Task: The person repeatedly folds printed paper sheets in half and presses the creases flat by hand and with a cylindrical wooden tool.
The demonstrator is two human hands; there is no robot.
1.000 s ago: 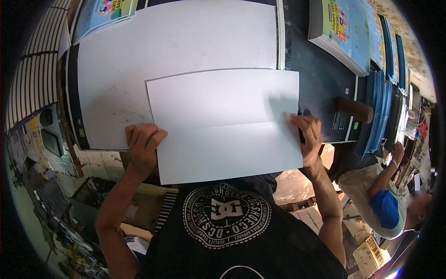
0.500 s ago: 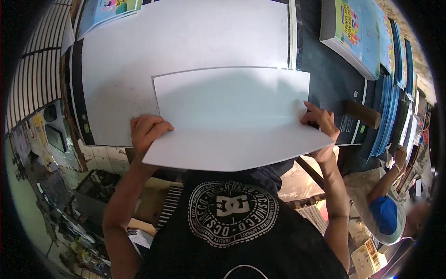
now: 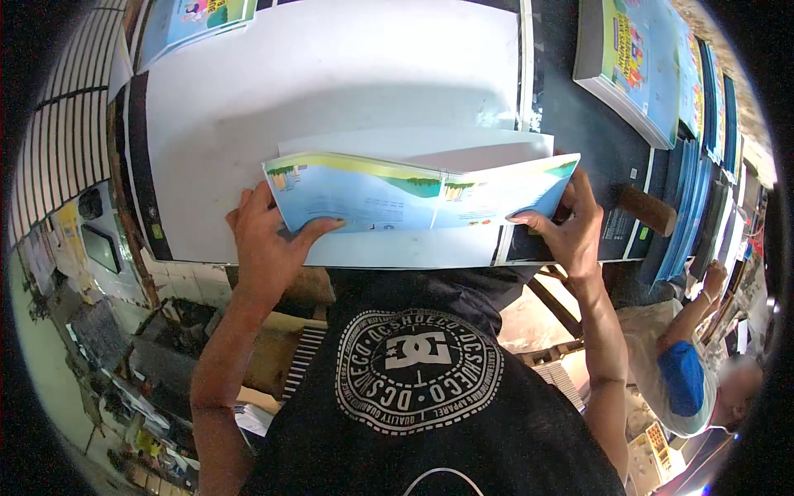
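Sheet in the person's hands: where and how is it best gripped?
Probably by both short ends of its raised flap: left hand from the left, right hand from the right, thumbs on the printed face. The sheet is wide and thin, and the flap's upper edge dips midway, so holding both ends should control it better than one central grip.

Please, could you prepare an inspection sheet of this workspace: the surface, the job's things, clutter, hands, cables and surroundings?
Surface: white panel lying on a dark table.
Job's things: one paper sheet, near half bent upward, colourful print visible.
Clutter: printed papers at far left; thick printed stack, wooden rod and blue sheets at right.
Hands: left hand and right hand each hold one end of the sheet.
Cables: unclear; a thin pale curve on the black shirt may be one.
Surroundings: another person at right.
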